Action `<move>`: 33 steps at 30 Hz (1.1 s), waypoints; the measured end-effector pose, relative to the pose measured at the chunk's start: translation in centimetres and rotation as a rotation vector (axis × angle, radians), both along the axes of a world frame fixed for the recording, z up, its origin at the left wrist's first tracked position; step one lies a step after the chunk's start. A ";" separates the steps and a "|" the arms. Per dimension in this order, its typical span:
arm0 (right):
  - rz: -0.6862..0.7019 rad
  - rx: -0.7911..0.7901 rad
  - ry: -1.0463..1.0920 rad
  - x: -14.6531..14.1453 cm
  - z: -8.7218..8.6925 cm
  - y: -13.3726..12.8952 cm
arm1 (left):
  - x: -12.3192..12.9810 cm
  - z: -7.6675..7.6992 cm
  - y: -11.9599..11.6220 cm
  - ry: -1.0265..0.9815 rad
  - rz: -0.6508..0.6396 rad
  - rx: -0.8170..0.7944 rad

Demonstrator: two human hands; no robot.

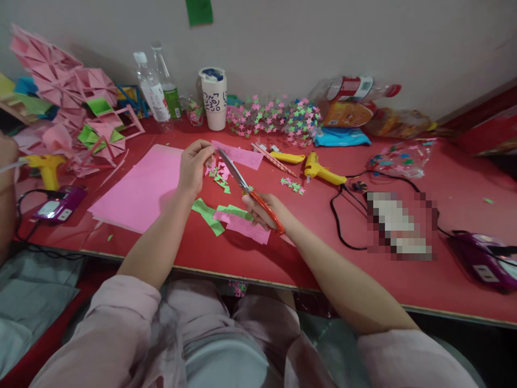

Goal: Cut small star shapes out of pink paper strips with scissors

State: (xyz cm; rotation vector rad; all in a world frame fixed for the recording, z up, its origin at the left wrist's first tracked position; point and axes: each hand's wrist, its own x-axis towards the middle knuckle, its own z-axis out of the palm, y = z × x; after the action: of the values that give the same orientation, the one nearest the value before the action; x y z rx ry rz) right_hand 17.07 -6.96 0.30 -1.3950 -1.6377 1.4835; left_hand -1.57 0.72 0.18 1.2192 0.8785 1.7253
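My right hand (266,210) grips orange-handled scissors (236,175), whose blades point up and left. Close to the blade tips, my left hand (197,161) is closed in a pinch; what its fingers hold is too small to make out. Small pink and green paper cutouts (220,177) lie on the table below the blades. Behind the scissors is a pink paper strip (242,156) with faint drawn outlines. Nearer to me, a green paper strip (209,216) and a pink marked strip (246,227) lie under and beside my right hand.
Large pink sheets (137,186) lie at left. Behind are a white tumbler (214,99), a water bottle (152,91) and star-filled bags (270,117). A yellow glue gun (325,171) with a black cord, a yellow cutter (287,157) and cut stars (293,186) lie right. Another person's arm (6,194) is at far left.
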 end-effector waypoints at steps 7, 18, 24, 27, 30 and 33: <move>-0.007 0.005 -0.023 0.1 -0.1 0.2 | -0.1 0.1 -0.1 0.004 0.014 -0.008; 0.035 0.014 -0.010 0.1 -0.1 0.2 | 0.0 0.2 -0.2 0.037 0.017 -0.011; 0.043 0.035 -0.019 0.3 0.1 -0.1 | 0.0 0.1 -0.2 0.049 -0.003 0.007; 0.048 0.037 -0.025 0.3 0.0 0.0 | 0.1 0.2 -0.3 0.052 0.000 -0.005; 0.060 0.047 -0.017 0.4 -0.1 0.1 | 0.2 0.2 -0.4 0.064 -0.001 -0.018; 0.069 0.050 -0.004 0.4 -0.1 0.1 | 0.3 0.0 -0.3 0.073 0.003 -0.024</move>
State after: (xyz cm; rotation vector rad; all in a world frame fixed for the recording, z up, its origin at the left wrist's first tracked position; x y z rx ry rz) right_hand 17.43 -6.81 0.18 -1.3279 -1.7294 1.4685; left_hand -1.30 0.38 0.21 1.2724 0.9421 1.6770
